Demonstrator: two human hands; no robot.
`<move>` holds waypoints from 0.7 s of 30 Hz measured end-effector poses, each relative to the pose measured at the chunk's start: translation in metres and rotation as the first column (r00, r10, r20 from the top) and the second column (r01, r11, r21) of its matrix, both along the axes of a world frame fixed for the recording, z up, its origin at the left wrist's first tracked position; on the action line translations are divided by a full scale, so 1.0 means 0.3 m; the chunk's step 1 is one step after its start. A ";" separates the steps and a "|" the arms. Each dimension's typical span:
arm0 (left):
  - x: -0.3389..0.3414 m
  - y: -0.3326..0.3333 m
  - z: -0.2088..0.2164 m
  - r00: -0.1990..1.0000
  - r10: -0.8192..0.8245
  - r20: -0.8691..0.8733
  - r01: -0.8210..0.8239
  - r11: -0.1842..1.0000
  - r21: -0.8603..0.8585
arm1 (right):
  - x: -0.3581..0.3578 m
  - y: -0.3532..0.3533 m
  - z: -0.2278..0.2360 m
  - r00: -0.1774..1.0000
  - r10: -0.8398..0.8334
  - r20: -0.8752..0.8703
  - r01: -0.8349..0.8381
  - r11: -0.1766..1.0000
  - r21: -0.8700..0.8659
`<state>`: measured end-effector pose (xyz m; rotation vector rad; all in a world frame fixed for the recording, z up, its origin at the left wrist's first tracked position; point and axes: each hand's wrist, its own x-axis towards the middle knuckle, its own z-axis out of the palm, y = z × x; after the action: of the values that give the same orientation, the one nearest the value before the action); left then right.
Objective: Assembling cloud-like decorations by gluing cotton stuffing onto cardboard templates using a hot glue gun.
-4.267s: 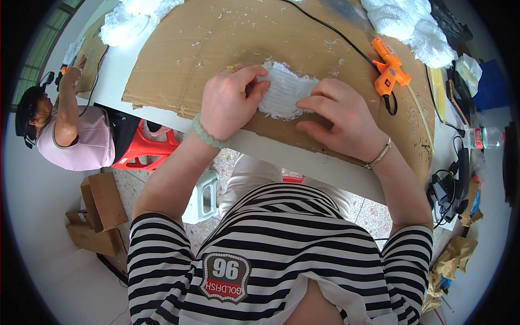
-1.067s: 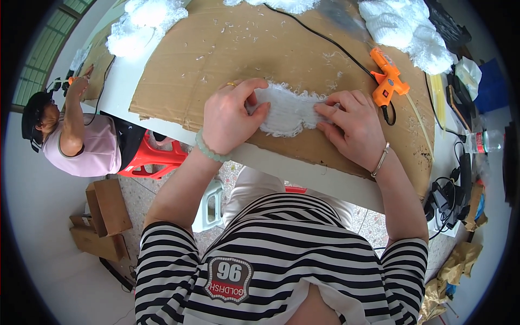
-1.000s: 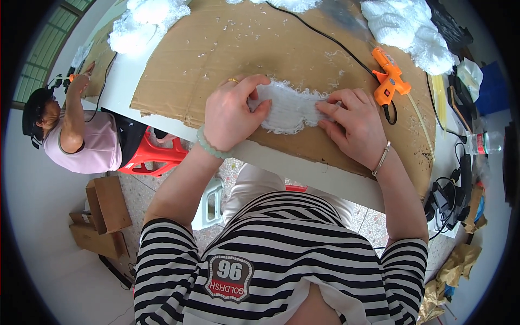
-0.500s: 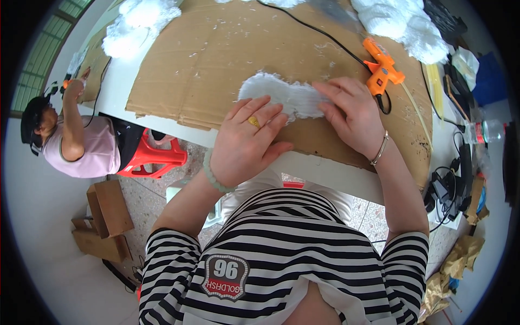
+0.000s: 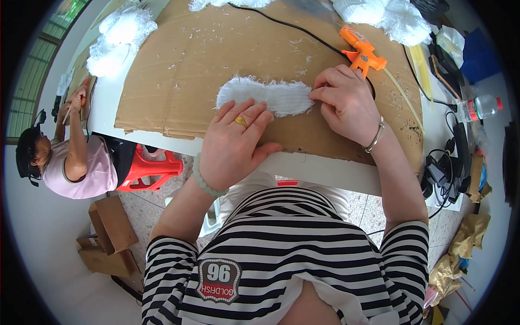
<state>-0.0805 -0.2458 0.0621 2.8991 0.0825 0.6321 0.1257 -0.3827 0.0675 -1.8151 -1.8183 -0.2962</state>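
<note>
A white, fuzzy-edged piece of fabric [image 5: 281, 96], wide at its left end, lies flat on a brown cardboard sheet [image 5: 184, 70]. My left hand [image 5: 233, 143] rests with outstretched fingers over the fabric's lower left edge, thumb spread to the right. At the fabric's right end, my right hand [image 5: 346, 103] pinches the edge between thumb and fingertips. Just beyond that hand, an orange glue gun [image 5: 363, 51] lies on the cardboard with a glue stick [image 5: 403, 95] sticking out of its back; my right hand hides part of its handle.
White fluffy fabric piles [image 5: 122, 38] lie along the table's far side. A black cord [image 5: 292, 27] crosses the cardboard. At right are a plastic bottle [image 5: 479, 108] and tangled black cables [image 5: 444, 173]. A co-worker [image 5: 76, 157] sits at left on a red stool [image 5: 149, 170].
My right hand's fingers have drawn together into a pinch at the fabric's right end. My left hand stays flat on the fabric. The whole view has shifted slightly.
</note>
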 end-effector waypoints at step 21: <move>0.015 -0.009 -0.006 0.995 -0.075 0.067 0.078 0.996 -0.046 | -0.081 -0.190 0.255 0.998 -0.038 -0.052 0.049 0.973 0.227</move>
<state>-0.0761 -0.2485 0.0602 2.8168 -0.0210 0.7005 0.1013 -0.4397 0.1439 -1.6886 -1.6411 -0.4555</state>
